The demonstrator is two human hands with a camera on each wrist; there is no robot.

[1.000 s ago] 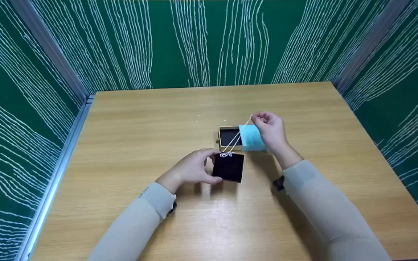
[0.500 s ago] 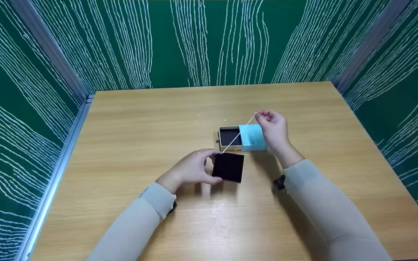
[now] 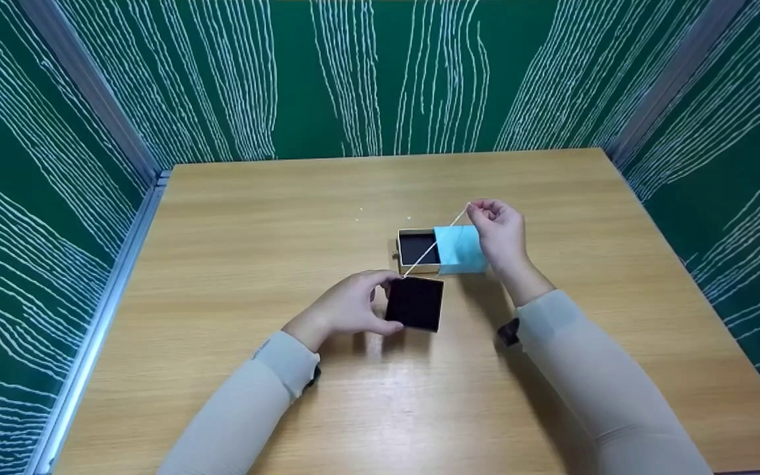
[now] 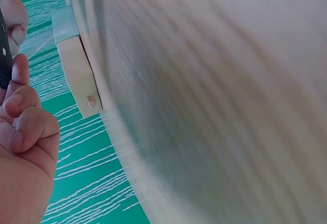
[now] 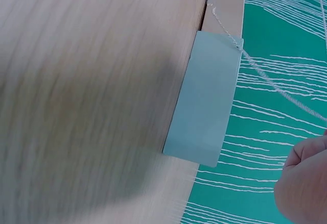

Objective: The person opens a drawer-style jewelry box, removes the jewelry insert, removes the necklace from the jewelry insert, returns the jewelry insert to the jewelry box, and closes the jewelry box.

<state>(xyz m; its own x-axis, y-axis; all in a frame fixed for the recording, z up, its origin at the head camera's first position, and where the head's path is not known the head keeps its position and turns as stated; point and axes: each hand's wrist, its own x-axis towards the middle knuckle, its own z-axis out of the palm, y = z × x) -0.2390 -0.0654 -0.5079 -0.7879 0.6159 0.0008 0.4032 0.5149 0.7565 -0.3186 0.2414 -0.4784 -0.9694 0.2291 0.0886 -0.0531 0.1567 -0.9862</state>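
Observation:
My left hand point(image 3: 353, 305) grips a flat black square pad point(image 3: 414, 304) by its left edge, thumb below and fingers above, tilted over the table. My right hand point(image 3: 502, 234) pinches one end of a thin white strand point(image 3: 434, 244), like a cord or fine chain. It runs slanting and taut down to the pad's top left corner; its lower end is hidden behind the pad. Behind the pad lies a small drawer box with a light blue sleeve point(image 3: 459, 249), its black-lined drawer point(image 3: 419, 248) pulled partway out to the left. In the right wrist view the strand point(image 5: 276, 85) crosses before the sleeve.
The box stands on a wooden table point(image 3: 254, 231) with a few tiny white specks point(image 3: 409, 218) behind it. Green panels with white wavy lines point(image 3: 353, 79) rise at the back and both sides, joined by grey metal posts point(image 3: 96, 79).
My right hand has moved slightly up and right, drawing the strand. Its bunched part at the pad's top edge has gone from sight, and two visible lines have become one. The left hand stays put.

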